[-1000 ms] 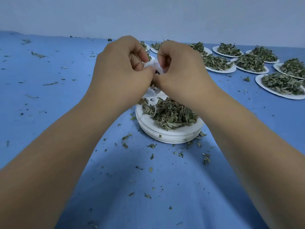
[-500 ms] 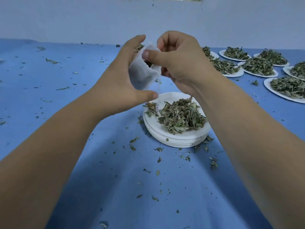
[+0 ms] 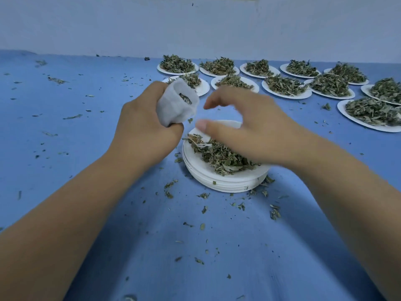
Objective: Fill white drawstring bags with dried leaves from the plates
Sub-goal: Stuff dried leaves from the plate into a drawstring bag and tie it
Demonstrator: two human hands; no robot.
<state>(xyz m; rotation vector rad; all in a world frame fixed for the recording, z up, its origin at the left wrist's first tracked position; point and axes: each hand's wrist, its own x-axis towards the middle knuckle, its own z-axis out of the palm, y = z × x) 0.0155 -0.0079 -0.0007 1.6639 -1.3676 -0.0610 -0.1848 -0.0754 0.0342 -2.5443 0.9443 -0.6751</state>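
1. The left hand (image 3: 145,135) has its grip clamped on the lower part of a white drawstring bag (image 3: 175,107), with the fingers curled round the cloth.
2. The bag is held upright above the blue table (image 3: 86,127), just up and left of a stack of white plates (image 3: 225,183). Its mouth gapes open and a few leaves show inside.
3. The right hand (image 3: 251,129), which is blurred, hovers over the stack. Its grip is apart, thumb and fingers spread and lightly bent, holding nothing.
4. A pile of dried leaves (image 3: 223,158) lies on the top plate, and a thin white string (image 3: 202,145) rests on the pile's left edge.
5. More heaped plates (image 3: 286,97) stand in rows at the far right of the table.
6. Leaf crumbs (image 3: 274,212) are scattered over the table.
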